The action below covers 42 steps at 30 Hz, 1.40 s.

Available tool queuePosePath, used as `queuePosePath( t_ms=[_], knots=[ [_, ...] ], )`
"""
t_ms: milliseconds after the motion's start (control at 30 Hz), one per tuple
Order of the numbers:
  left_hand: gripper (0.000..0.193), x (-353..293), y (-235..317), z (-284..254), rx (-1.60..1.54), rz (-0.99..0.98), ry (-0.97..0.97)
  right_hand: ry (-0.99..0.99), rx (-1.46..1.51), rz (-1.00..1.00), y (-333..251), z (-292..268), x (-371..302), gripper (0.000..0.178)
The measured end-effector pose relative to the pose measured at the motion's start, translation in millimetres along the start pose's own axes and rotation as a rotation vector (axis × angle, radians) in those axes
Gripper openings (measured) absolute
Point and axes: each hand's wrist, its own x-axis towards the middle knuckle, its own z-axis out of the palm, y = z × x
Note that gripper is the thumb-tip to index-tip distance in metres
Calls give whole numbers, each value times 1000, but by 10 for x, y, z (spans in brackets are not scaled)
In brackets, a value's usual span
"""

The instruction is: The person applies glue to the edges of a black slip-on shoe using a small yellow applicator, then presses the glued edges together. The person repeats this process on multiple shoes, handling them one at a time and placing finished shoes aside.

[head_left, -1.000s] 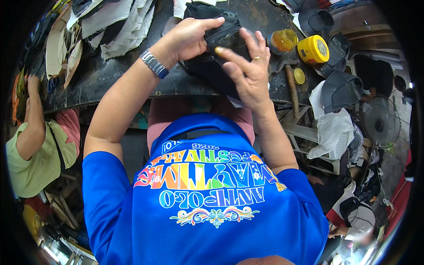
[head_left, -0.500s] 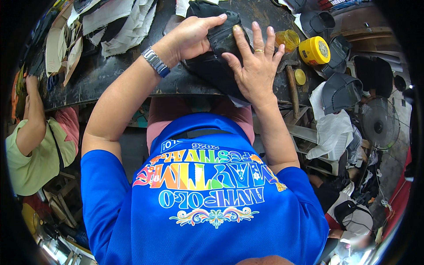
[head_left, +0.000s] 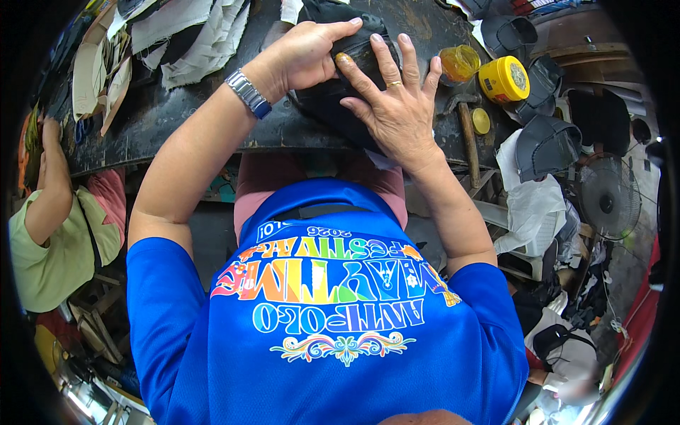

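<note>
My left hand (head_left: pixel 308 57) grips a black, leather-like piece (head_left: pixel 326 103) at the worktable's edge, its thumb stretched over the top and the other fingers curled round and partly hidden. Over the same piece my right hand (head_left: pixel 402 113) is spread, holding nothing. Amber, sticky-looking paste coats the tip of its index finger, which rests on or just above the black surface beside my left fingers. To the right stands a clear jar of amber paste (head_left: pixel 459 65).
Right of the jar lies a yellow tub (head_left: pixel 504 80), with a hammer (head_left: pixel 469 145) and a small yellow lid (head_left: pixel 481 121) nearby. White fabric scraps (head_left: pixel 205 49) cover the dark table's (head_left: pixel 177 127) back left. Black moulded pieces (head_left: pixel 545 149) and a fan (head_left: pixel 609 198) are at right; another person (head_left: pixel 53 234) works at left.
My right hand has shifted left over the black piece, bringing its paste-coated index finger closer to my left hand. The left hand keeps its grip almost in place.
</note>
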Motion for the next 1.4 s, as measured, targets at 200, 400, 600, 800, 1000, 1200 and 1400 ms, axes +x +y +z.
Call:
queuePosePath(
  t_ms=[200,400,600,800,1000,1200,1400],
  knots=[
    [34,18,12,-33,5,-17,-24,59,73,-77,86,-28,-12,44],
    [35,23,24,-52,12,-46,-5,204,754,23,432,-274,36,29],
    [35,41,6,-49,-29,-21,-60,121,44,40,200,-167,78,48],
    [31,17,-10,-56,-11,-1,-23,-18,-103,4,-105,-111,74,55],
    [32,38,3,-92,-69,-30,-105,8,235,-80,202,-338,13,33],
    [30,-64,90,-38,88,33,-149,191,519,366,1294,-535,151,33],
    [36,-75,214,49,257,146,-114,-255,-212,292,1760,-250,184,72]
  ],
)
